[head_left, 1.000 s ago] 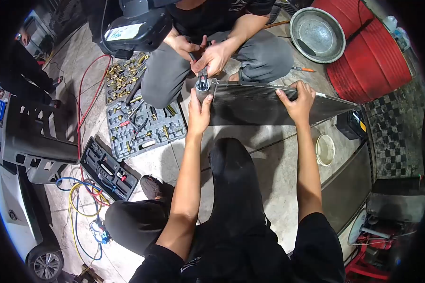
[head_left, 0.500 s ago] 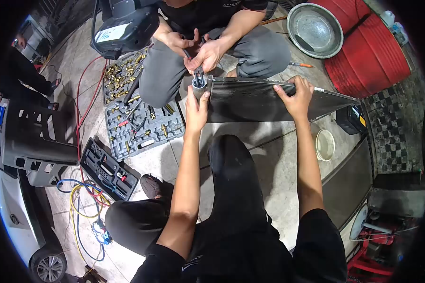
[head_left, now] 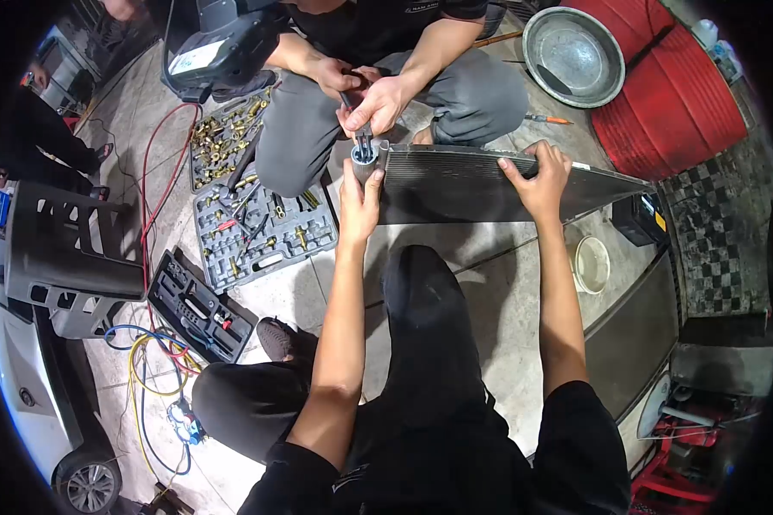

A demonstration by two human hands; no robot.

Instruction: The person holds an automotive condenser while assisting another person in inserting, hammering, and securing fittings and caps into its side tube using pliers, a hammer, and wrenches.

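Both our hands on the finned panel (head_left: 455, 184)

Nearest us is our dark-trousered knee (head_left: 425, 287), and just past it the panel spans the space between us and the person sitting opposite. Our left hand (head_left: 358, 204) is wrapped around the metal cylinder (head_left: 368, 174) at the panel's left end, thumb on the near side. Our right hand (head_left: 541, 182) grasps the panel's top edge farther along, thumb on the near face and fingers over the top.

At the cylinder's open mouth we see the pronged end of a tool (head_left: 364, 136), gripped by one hand (head_left: 383, 105) of the person opposite. That person's other hand (head_left: 338, 79) is at the handle — we cannot tell how firmly it holds.

To the left, an open grey case (head_left: 269, 259) of fittings lies on the floor. Right of the panel stands a cream tub (head_left: 605, 273); farther off, a metal basin (head_left: 575, 56) touches a red drum (head_left: 674, 107).
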